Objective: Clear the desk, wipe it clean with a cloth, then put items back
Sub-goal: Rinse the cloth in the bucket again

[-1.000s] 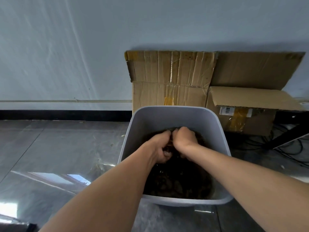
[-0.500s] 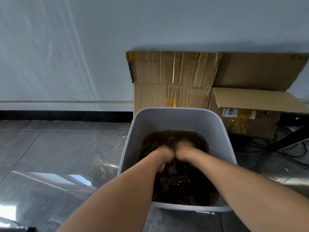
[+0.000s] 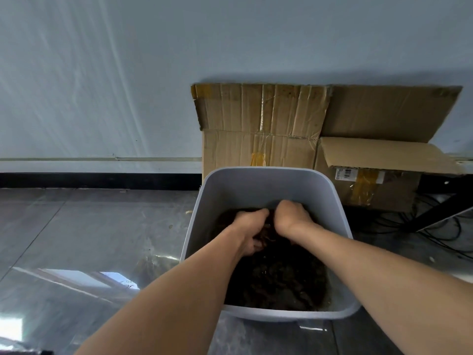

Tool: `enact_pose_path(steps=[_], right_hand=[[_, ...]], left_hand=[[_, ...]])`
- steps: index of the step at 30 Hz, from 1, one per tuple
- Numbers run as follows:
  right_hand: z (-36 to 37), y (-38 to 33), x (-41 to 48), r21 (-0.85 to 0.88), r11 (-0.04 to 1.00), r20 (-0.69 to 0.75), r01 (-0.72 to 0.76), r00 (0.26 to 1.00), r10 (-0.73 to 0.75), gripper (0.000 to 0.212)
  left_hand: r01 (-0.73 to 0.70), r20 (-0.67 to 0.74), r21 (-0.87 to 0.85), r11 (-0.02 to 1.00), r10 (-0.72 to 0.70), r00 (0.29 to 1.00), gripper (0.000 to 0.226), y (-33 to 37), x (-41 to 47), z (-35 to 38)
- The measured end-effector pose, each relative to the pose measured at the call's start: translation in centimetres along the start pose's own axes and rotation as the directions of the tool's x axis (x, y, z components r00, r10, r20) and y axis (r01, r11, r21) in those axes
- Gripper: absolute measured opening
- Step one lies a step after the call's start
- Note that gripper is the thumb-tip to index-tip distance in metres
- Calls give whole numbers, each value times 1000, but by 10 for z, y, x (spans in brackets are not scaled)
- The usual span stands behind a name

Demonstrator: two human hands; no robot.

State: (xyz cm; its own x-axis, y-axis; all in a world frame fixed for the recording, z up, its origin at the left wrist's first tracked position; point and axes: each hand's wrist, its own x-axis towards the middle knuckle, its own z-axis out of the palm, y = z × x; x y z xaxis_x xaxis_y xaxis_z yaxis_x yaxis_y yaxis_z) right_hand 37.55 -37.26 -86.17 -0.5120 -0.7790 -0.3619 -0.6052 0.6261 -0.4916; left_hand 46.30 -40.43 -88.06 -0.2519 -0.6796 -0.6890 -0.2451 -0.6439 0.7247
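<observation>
Head: glossy floor [image 3: 76,239], pale wall [image 3: 128,73], cloth [image 3: 266,230]

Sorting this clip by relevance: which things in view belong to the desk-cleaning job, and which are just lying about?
In use: left hand, right hand, dark cloth, grey tub.
Lying about: cardboard boxes, cables.
</observation>
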Motion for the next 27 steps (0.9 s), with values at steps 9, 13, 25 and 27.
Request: enact_pose_path(steps=[9, 13, 25, 27], right_hand=[[16, 6, -1, -356, 927, 297, 120, 955, -10, 40], [20, 3, 3, -159, 985, 252, 65, 967, -23, 15], [-6, 0, -3, 420, 897, 7, -135, 989, 146, 25], [-22, -3, -8, 413, 906, 117, -92, 992, 48, 14]], left_hand=[[-23, -109, 685, 728, 134, 985, 31, -26, 28, -11], [58, 32, 500, 864, -86, 996, 23, -21, 25, -12], [-61, 69, -119, 991, 70, 995, 30, 11, 3, -4], [-117, 2, -112, 987, 118, 993, 39, 14, 3, -10]])
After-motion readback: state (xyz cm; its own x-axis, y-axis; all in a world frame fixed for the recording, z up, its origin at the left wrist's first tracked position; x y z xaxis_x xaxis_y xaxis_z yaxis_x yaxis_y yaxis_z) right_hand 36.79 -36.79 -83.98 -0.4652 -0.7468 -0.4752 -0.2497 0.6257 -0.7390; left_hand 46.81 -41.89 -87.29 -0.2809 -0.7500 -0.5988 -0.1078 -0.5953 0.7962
